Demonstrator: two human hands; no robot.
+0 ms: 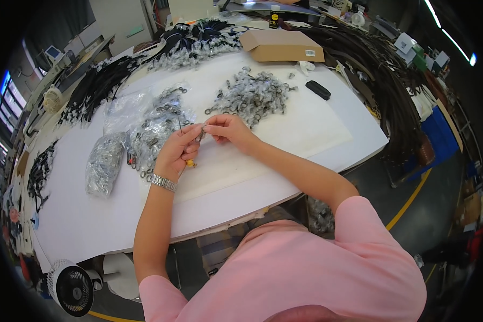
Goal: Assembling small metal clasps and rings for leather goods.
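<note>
Over the middle of the white table, my two hands meet at the fingertips. Closed fingers of my left hand hold a thin tool; its dark shaft sticks up past the knuckles and its yellow end shows below the palm. Between both hands is a small metal piece, too small to name surely. My right hand pinches at it with thumb and forefinger. Just beyond lies a heap of metal clasps in clear wrapping. Left of my left hand lie more wrapped clasps.
A filled clear bag lies on the left of the table. Behind stand an open cardboard box and a dark bottle; a black case lies right. Dark straps line the right edge. A fan stands lower left.
</note>
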